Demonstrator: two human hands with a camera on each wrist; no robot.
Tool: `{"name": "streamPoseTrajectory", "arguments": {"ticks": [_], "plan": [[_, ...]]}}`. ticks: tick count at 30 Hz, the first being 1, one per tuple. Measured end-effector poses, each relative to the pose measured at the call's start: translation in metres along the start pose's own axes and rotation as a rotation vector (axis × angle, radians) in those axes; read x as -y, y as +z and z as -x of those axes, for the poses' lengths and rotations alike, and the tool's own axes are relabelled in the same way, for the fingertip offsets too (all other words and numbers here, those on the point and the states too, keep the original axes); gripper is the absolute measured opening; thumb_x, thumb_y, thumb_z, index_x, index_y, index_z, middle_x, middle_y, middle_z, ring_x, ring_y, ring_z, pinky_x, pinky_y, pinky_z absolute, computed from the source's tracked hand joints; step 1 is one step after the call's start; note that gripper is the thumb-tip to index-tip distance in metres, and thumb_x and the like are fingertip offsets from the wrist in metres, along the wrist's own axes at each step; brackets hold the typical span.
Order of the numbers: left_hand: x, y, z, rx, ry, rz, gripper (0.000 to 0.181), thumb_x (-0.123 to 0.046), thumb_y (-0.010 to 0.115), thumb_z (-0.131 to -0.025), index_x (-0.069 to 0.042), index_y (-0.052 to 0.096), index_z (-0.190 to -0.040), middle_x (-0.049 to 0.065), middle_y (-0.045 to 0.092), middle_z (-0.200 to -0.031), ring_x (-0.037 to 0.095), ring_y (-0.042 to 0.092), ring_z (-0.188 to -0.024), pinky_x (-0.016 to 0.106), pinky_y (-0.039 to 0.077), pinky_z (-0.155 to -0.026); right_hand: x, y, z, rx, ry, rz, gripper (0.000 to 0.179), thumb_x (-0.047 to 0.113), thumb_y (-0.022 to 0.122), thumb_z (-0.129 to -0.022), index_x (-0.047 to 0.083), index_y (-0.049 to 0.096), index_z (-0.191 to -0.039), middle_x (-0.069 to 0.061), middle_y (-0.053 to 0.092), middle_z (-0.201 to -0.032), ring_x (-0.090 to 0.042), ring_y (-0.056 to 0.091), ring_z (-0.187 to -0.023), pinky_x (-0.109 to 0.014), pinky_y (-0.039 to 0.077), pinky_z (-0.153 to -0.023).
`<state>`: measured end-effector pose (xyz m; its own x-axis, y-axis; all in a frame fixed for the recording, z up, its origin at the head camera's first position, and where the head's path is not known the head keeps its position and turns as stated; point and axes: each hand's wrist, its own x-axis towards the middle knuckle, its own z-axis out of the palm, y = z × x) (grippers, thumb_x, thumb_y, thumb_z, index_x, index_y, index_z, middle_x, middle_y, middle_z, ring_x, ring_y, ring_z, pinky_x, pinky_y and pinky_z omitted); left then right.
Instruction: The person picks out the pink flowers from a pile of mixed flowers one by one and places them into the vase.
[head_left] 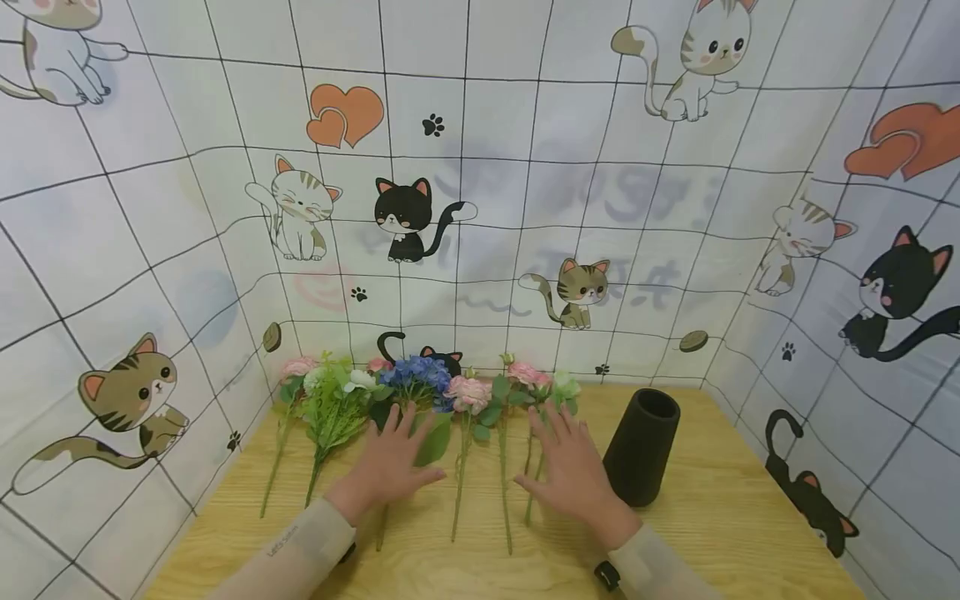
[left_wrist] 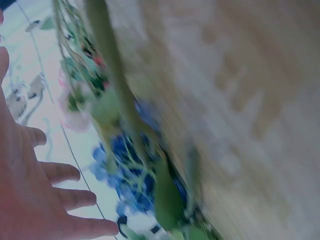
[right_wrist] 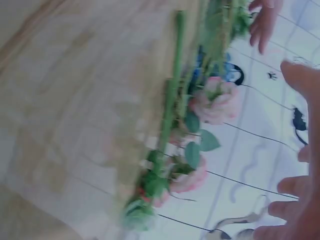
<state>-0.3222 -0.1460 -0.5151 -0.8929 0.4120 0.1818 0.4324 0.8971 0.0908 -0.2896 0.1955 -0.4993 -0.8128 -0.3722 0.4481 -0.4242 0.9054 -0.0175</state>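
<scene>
Faces a white curtain with black grid lines and printed cats. Has a wooden tabletop below, with a row of flowers across its far part and stems toward the near edge. Reaches in from the near side with both forearms in pale sleeves, slanted inward. Has a dark vase upright near the right hand, on its outer side. Holds that hand palm down over the rightmost stems, with fingers straight, spread wide and gripping nothing, and with thumb turned inward. Matches this pose with the left hand, likewise fanned wide and grasping nothing, and overlaps in the head view the stem of the blue flower. Shows clear space between left fingers and blooms in the left wrist view. Has the green spray farther left. Wears a small black piece at the right wrist.
</scene>
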Motion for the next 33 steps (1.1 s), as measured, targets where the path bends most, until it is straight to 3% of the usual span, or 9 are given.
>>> {"name": "streamPoseTrajectory", "arguments": {"ticks": [4,8,12,14,18,21,23,27,33], "plan": [[-0.018,0.0,0.001,-0.012,0.026,0.062,0.097,-0.075,0.06,-0.096,-0.026,0.023,-0.172,0.024,0.023,-0.175,0.057,0.023,-0.158,0.084,0.03,-0.114,-0.003,-0.016,0.005,-0.162,-0.027,0.021,0.107,0.055,0.088,-0.082,0.007,0.038,-0.164,-0.024,0.039,-0.167,-0.05,0.038,-0.153,-0.07,0.041,-0.116],[-0.033,0.0,0.001,-0.029,0.05,0.09,0.097,-0.071,0.062,-0.097,-0.024,0.023,-0.172,0.024,0.026,-0.174,0.056,0.031,-0.155,0.081,0.036,-0.112,-0.008,-0.032,0.009,-0.332,-0.038,0.016,0.109,0.04,0.098,-0.071,0.003,0.045,-0.159,-0.028,0.044,-0.161,-0.052,0.044,-0.148,-0.069,0.046,-0.111],[-0.044,-0.001,0.0,-0.038,0.054,0.116,0.096,-0.069,0.063,-0.098,-0.02,0.024,-0.171,0.025,0.03,-0.171,0.053,0.037,-0.153,0.075,0.044,-0.109,-0.016,-0.047,0.012,-0.456,-0.032,0.016,0.109,0.034,0.099,-0.067,0.0,0.046,-0.157,-0.031,0.048,-0.156,-0.055,0.044,-0.145,-0.068,0.046,-0.112],[-0.047,-0.002,-0.002,-0.053,0.054,0.115,0.095,-0.068,0.063,-0.098,-0.017,0.027,-0.17,0.025,0.035,-0.169,0.052,0.04,-0.151,0.072,0.049,-0.106,-0.021,-0.054,0.014,-0.504,-0.019,0.015,0.1,0.036,0.092,-0.075,-0.002,0.047,-0.156,-0.033,0.048,-0.155,-0.056,0.043,-0.146,-0.07,0.043,-0.113],[-0.051,-0.001,-0.008,-0.075,0.036,0.086,0.092,-0.066,0.064,-0.099,-0.011,0.035,-0.167,0.024,0.044,-0.162,0.048,0.047,-0.146,0.063,0.054,-0.103,-0.032,-0.064,0.019,-0.608,0.035,0.047,0.082,0.055,0.062,-0.098,-0.004,0.049,-0.153,-0.036,0.049,-0.151,-0.059,0.044,-0.142,-0.077,0.039,-0.111],[-0.052,0.0,-0.012,-0.077,0.008,0.11,0.088,-0.063,0.066,-0.099,-0.008,0.041,-0.163,0.022,0.049,-0.157,0.047,0.05,-0.143,0.06,0.055,-0.103,-0.041,-0.068,0.021,-0.686,0.097,0.071,0.089,0.067,0.045,-0.101,-0.006,0.049,-0.151,-0.037,0.051,-0.147,-0.061,0.046,-0.137,-0.078,0.039,-0.108],[-0.053,0.0,-0.013,-0.073,-0.009,0.151,0.085,-0.06,0.068,-0.1,-0.007,0.043,-0.161,0.022,0.052,-0.154,0.046,0.051,-0.142,0.061,0.054,-0.105,-0.047,-0.069,0.022,-0.724,0.142,0.045,0.094,0.071,0.047,-0.099,-0.007,0.047,-0.152,-0.038,0.05,-0.147,-0.061,0.044,-0.137,-0.075,0.037,-0.112],[-0.057,-0.001,-0.014,-0.073,-0.038,0.215,0.082,-0.057,0.069,-0.1,-0.005,0.046,-0.158,0.023,0.055,-0.149,0.045,0.054,-0.138,0.061,0.052,-0.107,-0.061,-0.067,0.025,-0.738,0.267,-0.087,0.106,0.07,0.065,-0.09,-0.006,0.036,-0.159,-0.037,0.044,-0.154,-0.058,0.04,-0.143,-0.071,0.033,-0.117],[-0.063,-0.002,-0.018,-0.076,-0.109,0.318,0.076,-0.052,0.072,-0.1,-0.005,0.05,-0.155,0.024,0.057,-0.15,0.043,0.06,-0.134,0.06,0.054,-0.105,-0.075,-0.056,0.033,-0.599,0.557,-0.386,0.121,0.036,0.093,-0.078,0.007,0.019,-0.169,-0.03,0.037,-0.161,-0.051,0.039,-0.145,-0.071,0.038,-0.111]]}}
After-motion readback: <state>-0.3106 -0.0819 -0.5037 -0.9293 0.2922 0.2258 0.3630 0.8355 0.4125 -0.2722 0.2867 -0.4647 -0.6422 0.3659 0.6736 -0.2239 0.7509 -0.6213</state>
